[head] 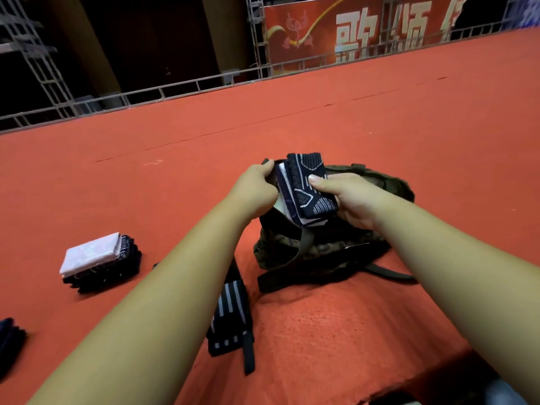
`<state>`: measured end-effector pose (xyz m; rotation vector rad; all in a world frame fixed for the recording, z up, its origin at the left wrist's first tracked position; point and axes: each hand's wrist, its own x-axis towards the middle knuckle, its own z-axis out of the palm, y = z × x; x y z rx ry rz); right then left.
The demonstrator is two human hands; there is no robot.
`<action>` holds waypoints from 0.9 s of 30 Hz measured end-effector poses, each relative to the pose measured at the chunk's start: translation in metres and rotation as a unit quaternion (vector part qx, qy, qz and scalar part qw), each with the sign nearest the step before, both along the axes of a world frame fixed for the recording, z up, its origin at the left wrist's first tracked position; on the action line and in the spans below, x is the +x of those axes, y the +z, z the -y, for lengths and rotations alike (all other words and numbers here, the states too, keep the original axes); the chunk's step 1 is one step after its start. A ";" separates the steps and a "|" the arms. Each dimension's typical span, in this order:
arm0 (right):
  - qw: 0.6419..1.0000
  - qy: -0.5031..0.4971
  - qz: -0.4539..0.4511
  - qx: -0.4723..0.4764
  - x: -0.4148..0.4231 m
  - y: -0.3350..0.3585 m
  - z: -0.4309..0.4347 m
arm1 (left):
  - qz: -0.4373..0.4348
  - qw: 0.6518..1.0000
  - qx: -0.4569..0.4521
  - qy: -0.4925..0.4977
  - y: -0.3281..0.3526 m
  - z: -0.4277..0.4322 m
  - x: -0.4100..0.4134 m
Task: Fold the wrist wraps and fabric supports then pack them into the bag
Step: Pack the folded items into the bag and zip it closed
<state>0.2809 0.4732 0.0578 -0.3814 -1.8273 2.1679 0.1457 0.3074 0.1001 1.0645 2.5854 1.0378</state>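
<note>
Packing step. My left hand [257, 185] grips the rim of the camouflage bag [365, 244] and holds its mouth open. My right hand [344, 197] grasps a folded bundle of dark patterned supports [306, 185], thumb on top, at the opening. My judgement: keep the rim pulled wide and slide the bundle in flat so the folds hold. The bag's interior is hidden. On the red carpet [321, 127] lie a folded stack [99, 261], a striped wrist wrap [230, 317] and a dark piece [8, 340].

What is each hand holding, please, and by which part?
The right hand grips the folded dark supports by their right edge, thumb on top; the left hand holds the bag by its opening's rim.
</note>
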 end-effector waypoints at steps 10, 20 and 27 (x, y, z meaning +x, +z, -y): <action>0.903 0.000 0.228 0.364 -0.023 -0.002 0.015 | 0.173 0.962 0.208 0.041 0.020 0.003 0.019; 0.786 -0.050 0.339 0.515 -0.050 0.009 0.049 | 0.108 0.980 0.163 0.021 0.037 0.019 0.023; 0.834 -0.090 0.149 0.523 -0.032 0.005 0.039 | 0.133 0.980 0.146 0.024 0.037 0.025 0.022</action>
